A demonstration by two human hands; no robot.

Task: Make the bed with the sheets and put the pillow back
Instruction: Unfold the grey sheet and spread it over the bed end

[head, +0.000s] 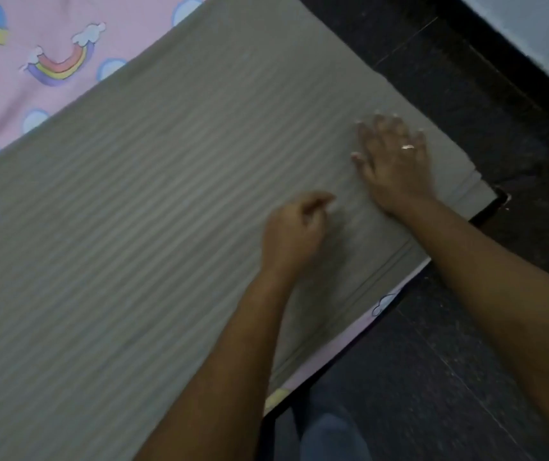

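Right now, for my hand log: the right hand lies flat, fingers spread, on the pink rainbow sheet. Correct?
No. The head view shows the right hand lying flat, fingers spread, on the grey striped sheet, not the pink rainbow sheet.

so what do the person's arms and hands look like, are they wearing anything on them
The left forearm and right forearm are uncovered, with no sleeve, watch or bracelet in view. The right hand wears one thin, shiny, pale-metal ring on a finger. The left hand shows no ring or glove, though the picture is somewhat blurred.
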